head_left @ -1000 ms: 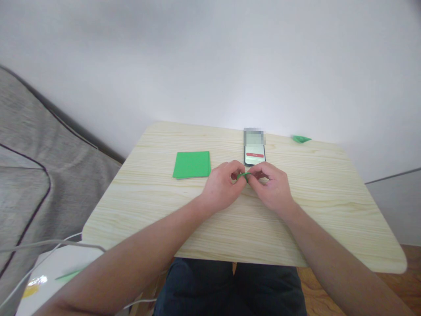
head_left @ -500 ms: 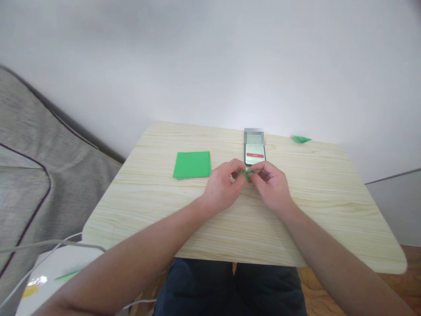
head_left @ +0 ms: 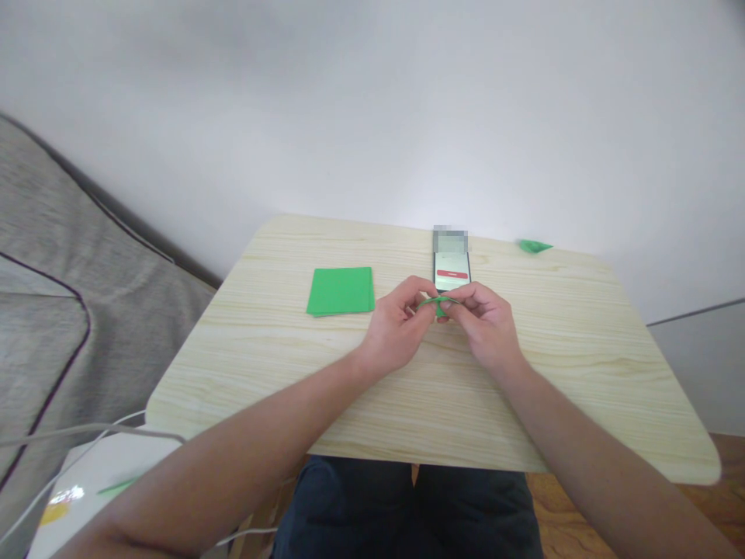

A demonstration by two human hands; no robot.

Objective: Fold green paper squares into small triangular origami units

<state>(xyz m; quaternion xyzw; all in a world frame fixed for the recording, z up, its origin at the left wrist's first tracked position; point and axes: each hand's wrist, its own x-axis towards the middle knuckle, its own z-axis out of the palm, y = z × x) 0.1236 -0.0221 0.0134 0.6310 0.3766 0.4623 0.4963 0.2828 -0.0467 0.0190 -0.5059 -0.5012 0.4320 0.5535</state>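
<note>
Between both hands is a small folded piece of green paper (head_left: 440,307), partly hidden by the fingers. My left hand (head_left: 399,322) pinches its left side with thumb and fingers. On the other side my right hand (head_left: 484,318) grips it the same way, so the fingertips almost meet. Just beyond the fingers lies a phone (head_left: 452,264) with a lit screen and a red bar on it. A stack of green paper sheets (head_left: 341,291) rests to the left of my left hand.
A folded green paper piece (head_left: 534,246) lies at the table's back right, by the wall (head_left: 372,109). The pale wooden table (head_left: 431,404) has rounded corners. Grey fabric (head_left: 128,310) stands at the left, and cables (head_left: 93,428) run over a white surface (head_left: 75,481) below.
The green paper between my fingers has turned a little and shows more of its face and upper edge. My fingertips have risen slightly; everything else stays put.
</note>
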